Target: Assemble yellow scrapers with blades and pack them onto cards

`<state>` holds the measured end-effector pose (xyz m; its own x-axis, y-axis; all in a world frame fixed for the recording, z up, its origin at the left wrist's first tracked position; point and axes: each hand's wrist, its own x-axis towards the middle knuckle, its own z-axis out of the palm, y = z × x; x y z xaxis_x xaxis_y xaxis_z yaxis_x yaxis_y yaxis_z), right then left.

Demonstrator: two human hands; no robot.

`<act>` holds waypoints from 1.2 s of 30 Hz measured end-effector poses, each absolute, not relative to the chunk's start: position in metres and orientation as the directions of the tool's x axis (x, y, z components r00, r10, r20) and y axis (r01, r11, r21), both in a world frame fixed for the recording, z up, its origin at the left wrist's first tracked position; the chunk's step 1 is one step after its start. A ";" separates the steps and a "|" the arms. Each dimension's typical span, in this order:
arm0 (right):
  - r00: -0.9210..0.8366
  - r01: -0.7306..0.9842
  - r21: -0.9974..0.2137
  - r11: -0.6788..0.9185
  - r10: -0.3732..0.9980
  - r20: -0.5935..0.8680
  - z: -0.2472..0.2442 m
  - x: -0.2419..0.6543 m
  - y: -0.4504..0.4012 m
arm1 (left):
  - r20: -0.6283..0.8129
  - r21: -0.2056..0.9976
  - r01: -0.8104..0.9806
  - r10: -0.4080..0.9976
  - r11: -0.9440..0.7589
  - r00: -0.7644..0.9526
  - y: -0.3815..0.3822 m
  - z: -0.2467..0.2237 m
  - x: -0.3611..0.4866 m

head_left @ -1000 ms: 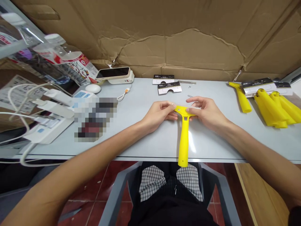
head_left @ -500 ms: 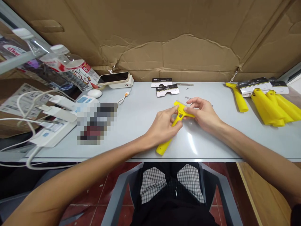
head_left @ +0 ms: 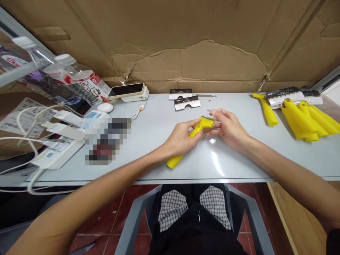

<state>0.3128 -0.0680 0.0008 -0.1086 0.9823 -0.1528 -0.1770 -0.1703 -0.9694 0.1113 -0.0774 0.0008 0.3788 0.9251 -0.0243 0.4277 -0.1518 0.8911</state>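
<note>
My left hand is wrapped round the handle of a yellow scraper-like tool, whose wide head points up and to the right and whose handle end sticks out at lower left. A dark strip runs along the top edge of the head. At the right end of that head is my right hand, fingers bent around a thin metal piece whose tip shows above the fingers. Behind them lie two black and white cards, a thin metal strip and a tiny metal part.
More yellow tools with black and white cards lie at the right, one separate tool beside them. At left are plastic bottles, a phone, a white mouse and power strips with cables.
The yellow tool has turned in my left hand, its handle end moving left and its head tilting. My right fingers have left the middle of the head for its right end.
</note>
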 end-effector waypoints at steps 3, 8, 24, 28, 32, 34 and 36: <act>-0.100 -0.182 -0.972 -0.148 0.986 -0.131 0.007 0.324 -0.061 | -0.221 0.969 0.195 0.895 0.155 0.386 -0.073 0.003 0.107; -0.048 0.294 -0.922 0.253 0.967 0.250 0.007 0.360 -0.042 | -0.300 0.900 -0.132 0.809 0.416 0.505 -0.066 -0.002 0.097; -0.480 0.761 -0.311 0.569 0.817 0.321 -0.020 0.366 -0.028 | -0.209 0.814 -0.245 0.658 0.527 0.723 -0.061 -0.010 0.089; -0.470 0.806 -0.287 0.518 0.854 0.223 -0.015 0.363 -0.028 | -0.157 0.813 -0.265 0.632 0.519 0.759 -0.057 -0.015 0.087; -0.453 0.829 -0.280 0.484 0.875 0.172 -0.014 0.363 -0.029 | -0.149 0.808 -0.275 0.633 0.521 0.760 -0.056 -0.017 0.085; -0.462 0.830 -0.266 0.491 0.871 0.166 -0.013 0.364 -0.029 | -0.158 0.823 -0.261 0.644 0.505 0.748 -0.056 -0.018 0.085; -0.472 0.831 -0.246 0.500 0.866 0.164 -0.012 0.365 -0.030 | -0.172 0.838 -0.236 0.648 0.492 0.742 -0.057 -0.019 0.086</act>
<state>0.3648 -0.0296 -0.0123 -0.4724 0.8659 0.1644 0.8306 0.4998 -0.2457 0.0858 -0.0570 -0.0190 0.7419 0.6482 -0.1716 -0.2362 0.4920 0.8379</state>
